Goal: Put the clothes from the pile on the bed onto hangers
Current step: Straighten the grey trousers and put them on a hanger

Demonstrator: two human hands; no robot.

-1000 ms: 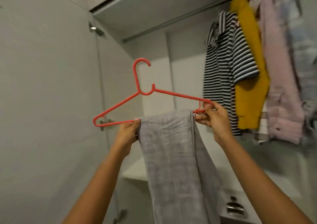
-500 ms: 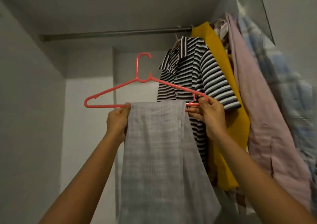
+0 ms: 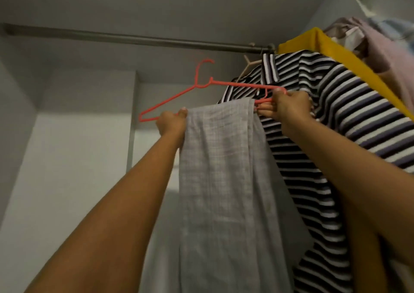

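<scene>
Head view: I saw the left hand [image 3: 171,123] and right hand [image 3: 289,107] gripping a coral plastic hanger [image 3: 170,100]. Grey checked fabric [image 3: 219,158] hung over its bar.

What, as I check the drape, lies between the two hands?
Head view: grey cloth draped over the red hanger, between left hand and right hand.

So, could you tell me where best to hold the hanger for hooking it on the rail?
Grip the hanger at both ends of its bottom bar, from below, as the left hand and right hand do. The cloth covers the bar's middle, and the hook points up at the rail, so a low hold leaves it free.
</scene>
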